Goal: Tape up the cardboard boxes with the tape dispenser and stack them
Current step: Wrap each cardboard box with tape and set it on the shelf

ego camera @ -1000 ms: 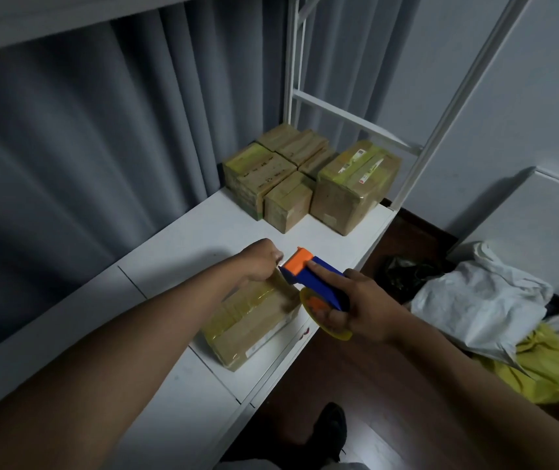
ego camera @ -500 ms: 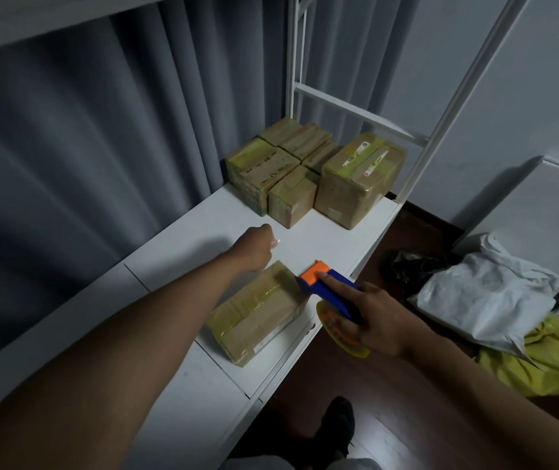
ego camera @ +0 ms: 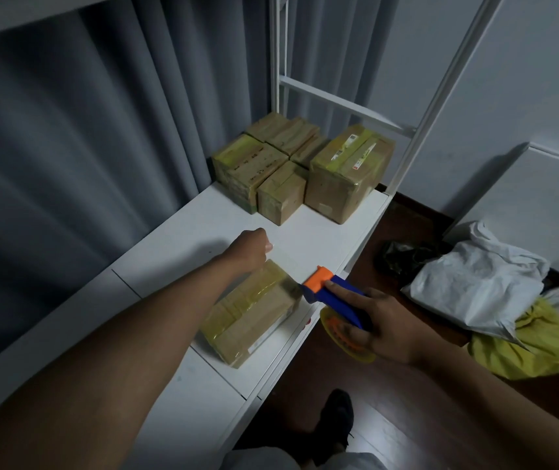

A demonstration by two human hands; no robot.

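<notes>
The right hand (ego camera: 378,322) is gripping the blue and orange tape dispenser (ego camera: 334,295), its orange head touching the near cardboard box (ego camera: 252,312) lying on the table (ego camera: 319,247). The left hand (ego camera: 252,245) is hovering curled beyond that box, holding nothing. Farther off, taped boxes (ego camera: 300,171) are sitting grouped.

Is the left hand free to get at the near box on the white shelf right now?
Probably yes. The left hand hangs just past the near box with fingers curled, seemingly holding nothing, and nothing lies between them. The right hand holds the tape dispenser off the box's right end.
</notes>
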